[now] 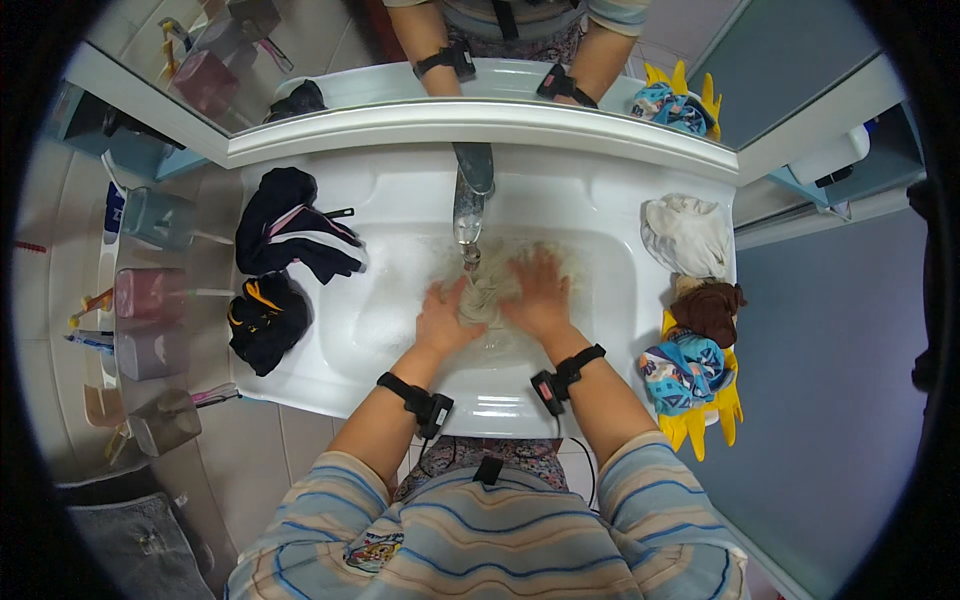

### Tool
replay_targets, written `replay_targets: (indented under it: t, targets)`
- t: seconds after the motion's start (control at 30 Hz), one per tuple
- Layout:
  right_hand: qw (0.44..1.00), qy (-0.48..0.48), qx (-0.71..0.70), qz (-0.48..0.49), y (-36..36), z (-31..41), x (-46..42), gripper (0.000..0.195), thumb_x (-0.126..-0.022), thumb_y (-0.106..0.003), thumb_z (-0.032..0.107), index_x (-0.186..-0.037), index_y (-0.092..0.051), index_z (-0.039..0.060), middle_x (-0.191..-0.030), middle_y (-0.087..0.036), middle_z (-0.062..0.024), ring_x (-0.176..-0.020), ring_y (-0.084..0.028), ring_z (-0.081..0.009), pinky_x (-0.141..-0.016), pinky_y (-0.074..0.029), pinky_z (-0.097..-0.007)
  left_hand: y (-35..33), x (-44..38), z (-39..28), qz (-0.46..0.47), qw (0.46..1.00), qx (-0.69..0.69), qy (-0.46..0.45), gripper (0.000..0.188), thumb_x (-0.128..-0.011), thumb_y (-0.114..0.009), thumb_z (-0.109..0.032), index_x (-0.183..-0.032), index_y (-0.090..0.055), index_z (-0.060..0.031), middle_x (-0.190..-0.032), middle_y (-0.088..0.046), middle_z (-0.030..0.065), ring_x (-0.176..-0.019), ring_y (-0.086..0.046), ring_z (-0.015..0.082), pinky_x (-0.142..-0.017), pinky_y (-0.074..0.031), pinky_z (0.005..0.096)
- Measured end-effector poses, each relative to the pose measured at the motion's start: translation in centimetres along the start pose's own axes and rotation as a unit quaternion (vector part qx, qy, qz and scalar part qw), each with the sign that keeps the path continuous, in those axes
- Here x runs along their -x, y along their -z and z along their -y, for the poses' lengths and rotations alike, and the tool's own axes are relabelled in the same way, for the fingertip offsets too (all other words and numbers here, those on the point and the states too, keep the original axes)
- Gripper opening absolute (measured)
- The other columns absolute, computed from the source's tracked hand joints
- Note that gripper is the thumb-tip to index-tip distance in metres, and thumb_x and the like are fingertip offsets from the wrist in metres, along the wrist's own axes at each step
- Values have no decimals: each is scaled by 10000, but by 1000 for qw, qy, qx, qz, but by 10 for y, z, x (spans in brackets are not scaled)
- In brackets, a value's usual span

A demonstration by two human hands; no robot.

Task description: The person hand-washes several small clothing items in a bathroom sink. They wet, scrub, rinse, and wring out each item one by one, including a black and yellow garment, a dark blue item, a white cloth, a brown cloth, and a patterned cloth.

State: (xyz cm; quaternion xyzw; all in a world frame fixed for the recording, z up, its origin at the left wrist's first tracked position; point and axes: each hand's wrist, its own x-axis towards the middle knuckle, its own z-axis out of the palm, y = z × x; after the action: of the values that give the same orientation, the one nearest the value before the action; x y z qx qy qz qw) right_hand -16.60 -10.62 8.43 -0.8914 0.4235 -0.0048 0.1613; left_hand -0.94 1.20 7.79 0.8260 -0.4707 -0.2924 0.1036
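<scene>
Under the chrome faucet (470,202), cloudy water lies in the white washbasin (360,330). A pale, rippled patch (480,300) shows below the spout; whether it is submerged cloth or only stirred water, I cannot tell. My left hand (446,319) is at the left of this patch, palm down, its fingers apart and nothing visibly gripped. On the other side my right hand (538,292) spreads its fingers at the water, slightly blurred. Its fingertips are partly hidden by the water.
Dark garments (289,225) and a black cloth (268,319) lie on the left rim. A white cloth (686,234), a brown cloth (709,311), a blue patterned cloth (684,371) and yellow rubber gloves (694,431) occupy the right rim. Wall-mounted cups (150,292) hang left; a mirror cabinet (480,124) overhangs the back.
</scene>
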Motion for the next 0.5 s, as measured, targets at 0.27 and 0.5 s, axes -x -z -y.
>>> replay_targets:
  t: [0.27, 0.5]
  targets:
    - [948, -151, -273, 70, -44, -15, -15, 753, -750, -715, 270, -1426, -407, 149, -1378, -468, -224, -1280, -440, -410, -1034, -414, -457, -54, -27, 4, 119, 876, 428, 187, 880, -786, -685, -607, -1465, -400, -127, -1464, -411, 180, -1300, -448, 405, -1053, -416, 476]
    - [914, 9, -376, 153, 35, 70, 13, 590, -797, -621, 338, -1318, -525, 79, -1170, -632, -241, -1101, -594, -414, -963, -471, -452, -32, -35, 11, 184, 506, 815, 214, 657, -930, -491, -594, -1395, -476, -130, -1321, -562, 131, -1195, -551, 296, -948, -485, 461]
